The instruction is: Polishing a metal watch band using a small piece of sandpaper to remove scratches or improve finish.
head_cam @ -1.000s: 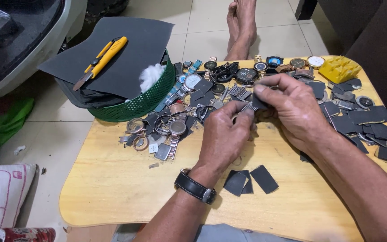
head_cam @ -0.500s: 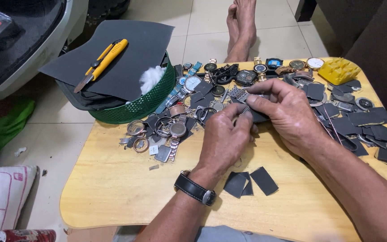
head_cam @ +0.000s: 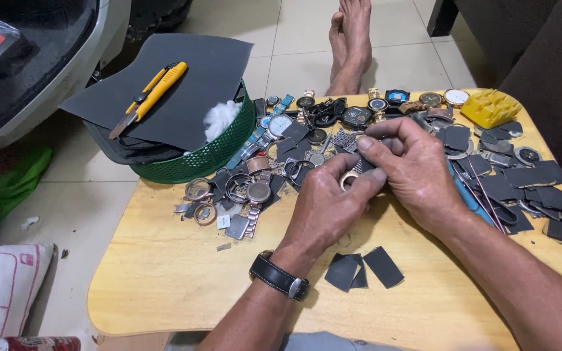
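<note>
1. Pinching a small round watch bezel ring (head_cam: 348, 179), the left hand (head_cam: 330, 208) keeps a closed grip on it over the middle of the wooden counter (head_cam: 164, 279).
2. The right hand (head_cam: 414, 172) meets it from the other side, its fingertips (head_cam: 367, 144) pressed onto a dark scrap of sandpaper against the ring.
3. A black wristwatch (head_cam: 280, 278) sits on the left wrist.
4. Loose watches and cases (head_cam: 255, 188) lie heaped just behind the hands.
5. Cut sandpaper pieces (head_cam: 362, 270) lie near the left forearm.
6. A green basket (head_cam: 213, 156) at the counter's far left corner carries a dark sheet with a yellow utility knife (head_cam: 151, 97) on top.
</note>
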